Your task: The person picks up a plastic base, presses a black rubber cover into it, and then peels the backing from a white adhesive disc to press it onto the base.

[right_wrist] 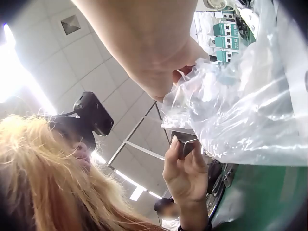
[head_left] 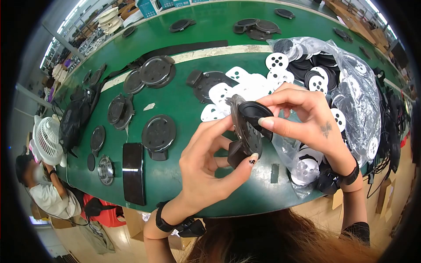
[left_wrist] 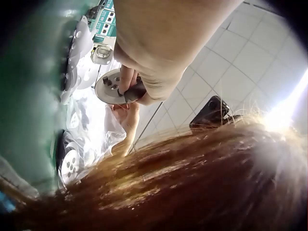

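Observation:
My left hand (head_left: 202,168) grips a dark, round plastic part (head_left: 239,125) with a block-like tab, tilted on edge above the table. In the left wrist view its round face (left_wrist: 108,87) shows small holes. My right hand (head_left: 307,116) pinches a black round pad (head_left: 254,111) between thumb and fingers, right at the face of the plastic part. Behind the hands lies a heap of white discs with holes (head_left: 252,85). In the right wrist view a clear bag hides most of the held parts, though the left hand (right_wrist: 185,173) shows below it.
A clear plastic bag (head_left: 357,98) with white and black discs lies at the right. Several dark round parts (head_left: 158,133) are spread over the green table (head_left: 197,61). A phone (head_left: 133,173) lies near the front left edge. Another person (head_left: 52,195) is at the far left beside a white fan (head_left: 47,139).

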Demonstrator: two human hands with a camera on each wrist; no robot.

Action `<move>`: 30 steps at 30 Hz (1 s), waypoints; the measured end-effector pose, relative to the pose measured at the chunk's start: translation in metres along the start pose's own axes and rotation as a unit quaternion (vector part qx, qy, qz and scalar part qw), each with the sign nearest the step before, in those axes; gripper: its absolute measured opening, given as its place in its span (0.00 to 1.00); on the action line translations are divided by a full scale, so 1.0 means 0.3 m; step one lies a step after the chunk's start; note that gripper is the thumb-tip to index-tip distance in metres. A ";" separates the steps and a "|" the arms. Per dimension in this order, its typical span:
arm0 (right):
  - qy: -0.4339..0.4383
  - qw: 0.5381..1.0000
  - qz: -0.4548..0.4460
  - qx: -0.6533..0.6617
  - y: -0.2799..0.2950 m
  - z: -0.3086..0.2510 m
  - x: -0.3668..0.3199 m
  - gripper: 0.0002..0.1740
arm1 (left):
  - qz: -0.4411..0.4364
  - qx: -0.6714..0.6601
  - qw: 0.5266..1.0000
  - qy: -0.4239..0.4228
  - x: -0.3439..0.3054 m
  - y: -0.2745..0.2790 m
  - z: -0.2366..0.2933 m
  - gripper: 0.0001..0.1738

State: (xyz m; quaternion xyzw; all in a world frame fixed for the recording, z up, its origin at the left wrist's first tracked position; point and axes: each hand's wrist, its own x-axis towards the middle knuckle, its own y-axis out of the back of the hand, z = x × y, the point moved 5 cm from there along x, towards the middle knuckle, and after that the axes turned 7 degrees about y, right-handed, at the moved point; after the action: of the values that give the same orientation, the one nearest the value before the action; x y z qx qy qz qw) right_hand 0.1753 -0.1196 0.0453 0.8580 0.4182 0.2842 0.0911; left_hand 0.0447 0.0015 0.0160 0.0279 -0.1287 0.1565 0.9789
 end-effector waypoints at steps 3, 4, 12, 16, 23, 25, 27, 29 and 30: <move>-0.029 0.999 -0.009 0.028 -0.001 0.010 0.005 0.13 | 0.003 -0.004 1.000 0.008 0.002 0.003 0.005 0.35; -0.046 0.998 -0.011 0.045 -0.001 0.016 0.005 0.13 | 0.003 -0.015 1.000 0.021 0.002 0.003 0.003 0.35; -0.123 0.987 -0.026 0.099 -0.002 0.045 -0.001 0.14 | 0.012 -0.062 0.995 0.071 0.004 0.004 -0.004 0.34; -0.191 0.968 -0.038 0.161 -0.008 0.058 -0.006 0.16 | 0.016 -0.073 0.994 0.081 0.005 0.005 -0.002 0.33; -0.201 0.962 -0.047 0.179 -0.012 0.058 -0.004 0.16 | 0.026 -0.072 0.994 0.082 0.005 0.006 -0.005 0.33; -0.197 0.964 -0.047 0.172 -0.013 0.058 -0.004 0.16 | 0.028 -0.073 0.993 0.085 0.005 0.005 -0.004 0.33; -0.202 0.962 -0.049 0.175 -0.010 0.057 -0.002 0.16 | 0.031 -0.075 0.993 0.088 0.005 0.005 -0.002 0.33; -0.206 0.961 -0.051 0.179 -0.007 0.062 -0.001 0.16 | 0.026 -0.076 0.992 0.099 0.007 0.005 -0.004 0.33; -0.209 0.959 -0.056 0.181 -0.008 0.069 -0.002 0.16 | 0.026 -0.076 0.992 0.099 0.006 0.004 -0.005 0.33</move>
State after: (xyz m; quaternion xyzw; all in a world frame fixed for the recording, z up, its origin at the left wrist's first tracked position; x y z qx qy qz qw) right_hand 0.1850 -0.1170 0.0271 0.8755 0.4818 0.0130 0.0353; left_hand 0.0464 0.0034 0.0151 -0.0657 -0.0435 0.1738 0.9816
